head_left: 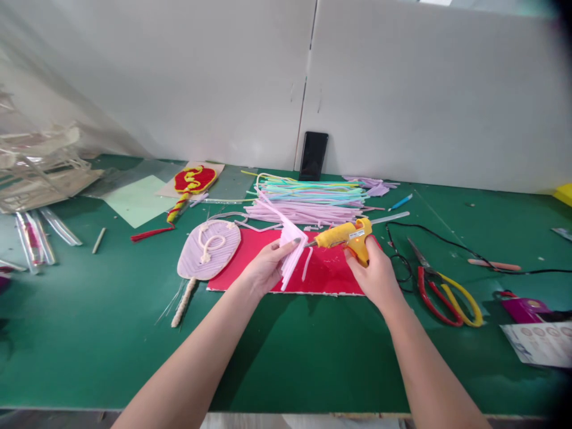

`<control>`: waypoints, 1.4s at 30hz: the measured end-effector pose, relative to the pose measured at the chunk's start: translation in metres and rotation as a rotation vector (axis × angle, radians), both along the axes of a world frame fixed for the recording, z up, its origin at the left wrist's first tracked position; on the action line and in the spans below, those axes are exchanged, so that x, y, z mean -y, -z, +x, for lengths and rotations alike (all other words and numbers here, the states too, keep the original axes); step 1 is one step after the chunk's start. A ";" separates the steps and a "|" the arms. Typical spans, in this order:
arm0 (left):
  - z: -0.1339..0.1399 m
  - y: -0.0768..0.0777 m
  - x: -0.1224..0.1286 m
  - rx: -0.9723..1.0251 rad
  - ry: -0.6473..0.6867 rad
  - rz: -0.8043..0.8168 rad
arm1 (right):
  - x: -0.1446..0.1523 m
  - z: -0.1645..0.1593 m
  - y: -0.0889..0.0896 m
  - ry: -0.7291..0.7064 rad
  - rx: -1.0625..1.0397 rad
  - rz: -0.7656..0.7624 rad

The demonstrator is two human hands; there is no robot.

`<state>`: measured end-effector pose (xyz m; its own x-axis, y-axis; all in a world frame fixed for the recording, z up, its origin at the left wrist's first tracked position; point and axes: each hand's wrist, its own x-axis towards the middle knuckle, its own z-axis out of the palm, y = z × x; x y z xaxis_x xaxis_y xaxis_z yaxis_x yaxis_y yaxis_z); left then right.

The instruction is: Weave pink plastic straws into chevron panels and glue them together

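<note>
Left hand pinching one lilac piece; right hand wrapped round one glue gun.

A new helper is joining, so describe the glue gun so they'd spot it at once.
On the green table lies a red board. Over it, the right hand grips the glue gun, its nozzle pointing at lilac strips in the left hand. Unlike the nearby scissors, it has a yellow body and a pale stick poking out behind.
</note>
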<state>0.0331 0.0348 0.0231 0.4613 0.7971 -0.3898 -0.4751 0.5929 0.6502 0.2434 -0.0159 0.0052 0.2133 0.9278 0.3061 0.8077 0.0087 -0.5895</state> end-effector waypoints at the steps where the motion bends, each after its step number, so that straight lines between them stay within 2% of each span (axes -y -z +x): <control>1: 0.000 0.000 0.000 0.001 0.005 0.003 | 0.000 0.000 0.000 0.009 0.006 0.004; 16: -0.001 -0.001 0.002 -0.007 0.037 -0.029 | -0.002 0.002 -0.003 0.073 0.021 0.041; 32: 0.000 0.000 0.003 -0.062 0.106 0.009 | -0.001 0.003 -0.006 0.085 -0.007 0.090; 42: -0.001 -0.001 0.004 -0.054 0.150 0.031 | -0.002 0.003 -0.006 0.096 0.001 0.068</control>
